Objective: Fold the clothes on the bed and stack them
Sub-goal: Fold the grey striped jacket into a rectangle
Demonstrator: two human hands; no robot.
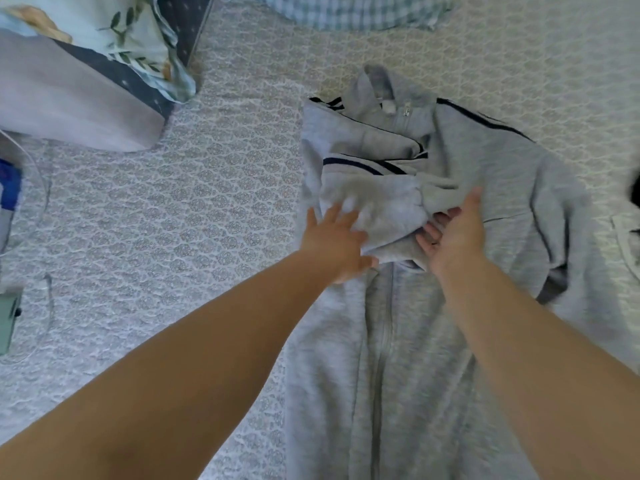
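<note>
A grey zip-up jacket with dark stripes along the sleeves lies spread on the patterned bedspread, collar pointing away from me. Its left sleeve is folded across the chest. My left hand rests flat on the cuff end of that sleeve with fingers spread. My right hand is beside it, palm turned inward, with its fingers against the bunched edge of the sleeve. The jacket's other sleeve trails crumpled toward the right.
A pillow with a leaf print and a grey-navy cover lies at the upper left. A checked cloth sits at the top edge. Small items, one blue and one green, lie at the left edge. A dark garment peeks in at the right.
</note>
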